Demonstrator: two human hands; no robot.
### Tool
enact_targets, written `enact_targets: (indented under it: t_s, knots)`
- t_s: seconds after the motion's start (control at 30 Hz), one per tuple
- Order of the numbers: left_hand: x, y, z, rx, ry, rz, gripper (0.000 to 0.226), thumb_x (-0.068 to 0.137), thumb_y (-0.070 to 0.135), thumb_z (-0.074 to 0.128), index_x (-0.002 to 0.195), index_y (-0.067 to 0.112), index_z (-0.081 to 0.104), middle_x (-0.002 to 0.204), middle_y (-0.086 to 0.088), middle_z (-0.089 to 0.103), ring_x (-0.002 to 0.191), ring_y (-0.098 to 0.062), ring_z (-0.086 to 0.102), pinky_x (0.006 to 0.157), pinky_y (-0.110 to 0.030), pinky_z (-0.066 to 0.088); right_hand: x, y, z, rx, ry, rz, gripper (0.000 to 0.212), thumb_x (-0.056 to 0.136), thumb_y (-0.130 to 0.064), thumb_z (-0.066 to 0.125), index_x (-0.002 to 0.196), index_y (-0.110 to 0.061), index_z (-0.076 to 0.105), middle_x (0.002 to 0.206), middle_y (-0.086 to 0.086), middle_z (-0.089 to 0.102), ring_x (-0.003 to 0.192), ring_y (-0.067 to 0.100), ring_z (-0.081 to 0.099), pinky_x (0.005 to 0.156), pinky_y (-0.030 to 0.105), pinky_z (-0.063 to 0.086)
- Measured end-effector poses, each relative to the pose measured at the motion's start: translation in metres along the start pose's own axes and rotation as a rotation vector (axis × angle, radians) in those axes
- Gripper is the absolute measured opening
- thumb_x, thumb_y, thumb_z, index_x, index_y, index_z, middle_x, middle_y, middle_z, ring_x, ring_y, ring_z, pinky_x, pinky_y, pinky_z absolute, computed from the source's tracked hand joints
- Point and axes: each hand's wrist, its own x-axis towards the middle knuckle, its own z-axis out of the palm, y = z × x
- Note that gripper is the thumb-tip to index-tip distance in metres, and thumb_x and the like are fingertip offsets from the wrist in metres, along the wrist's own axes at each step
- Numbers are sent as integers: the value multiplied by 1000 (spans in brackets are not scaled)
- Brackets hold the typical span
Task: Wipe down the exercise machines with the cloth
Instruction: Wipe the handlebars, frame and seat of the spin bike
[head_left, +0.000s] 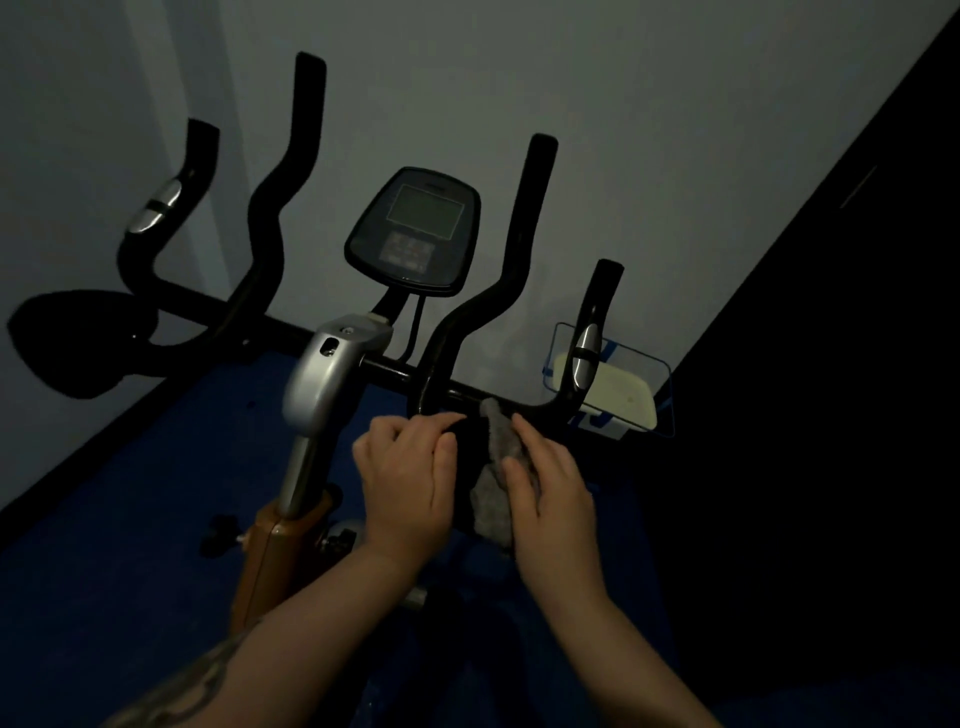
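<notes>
An exercise bike with black handlebars (470, 322) and a dark console (415, 228) stands before me in a dim room. A grey cloth (496, 483) hangs over the right side of the horizontal bar, just below the inner right grip. My left hand (410, 478) has its fingers curled at the bar to the left of the cloth; what they hold is not clear. My right hand (545, 483) pinches the cloth from its right side, with the fingers lying on the fabric.
A silver stem housing (327, 379) and an orange frame post (270, 551) lie to the left of my hands. A clear container with a pale lid (623, 395) sits on the blue floor by the wall. A dark wall rises on the right.
</notes>
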Motion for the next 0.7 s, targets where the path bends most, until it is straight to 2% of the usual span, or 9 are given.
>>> enact_targets:
  t_s: [0.07, 0.13, 0.2, 0.23, 0.33, 0.4, 0.5, 0.63, 0.7]
  knots:
    - [0, 0, 1, 0, 8, -8, 41, 96, 32, 29, 103, 19, 67, 88, 11, 62, 87, -12, 42, 76, -29, 20, 18, -1, -2, -167, -79, -15, 37, 101, -30, 46, 138, -33, 47, 117, -12, 52, 103, -3, 50, 81, 5, 39]
    - [1, -1, 3, -5, 11, -8, 42, 96, 32, 28, 102, 19, 67, 87, 9, 63, 86, -13, 42, 75, -30, 21, 43, -5, -2, -258, -135, 3, 29, 100, -36, 45, 123, -28, 60, 111, -5, 60, 101, 10, 56, 80, 22, 45]
    - [1, -1, 3, -7, 12, -4, 41, 95, 31, 28, 102, 18, 67, 87, 8, 63, 86, -13, 41, 75, -30, 21, 46, -8, 2, -261, -117, 1, 29, 100, -39, 43, 111, -24, 64, 102, -3, 63, 98, 13, 57, 80, 30, 46]
    - [1, -1, 3, -3, 12, -1, 41, 95, 31, 28, 102, 18, 67, 87, 7, 63, 86, -14, 41, 75, -30, 21, 41, -7, 3, -301, -78, -19, 29, 100, -39, 41, 113, -24, 63, 102, -3, 62, 99, 14, 55, 81, 32, 45]
    - [1, -1, 2, 1, 13, 10, 40, 95, 30, 30, 103, 18, 67, 88, 6, 64, 86, -15, 42, 74, -30, 21, 25, -5, 1, -561, -44, -75, 30, 103, -35, 34, 120, -22, 55, 104, -1, 57, 98, 16, 47, 81, 33, 40]
    - [1, -1, 1, -8, 20, 34, 40, 95, 29, 30, 103, 17, 67, 87, 7, 63, 85, -15, 43, 75, -31, 23, 35, -8, 0, -680, -91, -63, 29, 104, -35, 26, 105, -20, 52, 95, 0, 56, 88, 18, 48, 69, 33, 35]
    - [2, -1, 1, -24, 20, 34, 39, 95, 29, 31, 104, 17, 67, 89, 6, 63, 86, -15, 43, 77, -31, 23, 48, -15, 0, -689, -164, -58, 32, 105, -37, 21, 91, -21, 45, 82, -4, 51, 78, 18, 51, 60, 31, 30]
    - [1, -1, -1, 46, 13, 36, 39, 94, 29, 33, 105, 17, 69, 108, 0, 62, 103, -19, 44, 83, -31, 24, 22, -13, -7, -646, -106, 51, 31, 103, -41, 23, 104, -20, 45, 98, -1, 55, 85, 17, 51, 62, 31, 33]
    - [2, -3, -3, 41, -6, 65, 39, 93, 28, 34, 105, 16, 69, 110, -1, 63, 108, -17, 46, 87, -30, 23, -1, -13, -15, -645, -126, 135, 28, 102, -45, 22, 104, -23, 39, 94, -4, 56, 79, 14, 52, 58, 31, 35]
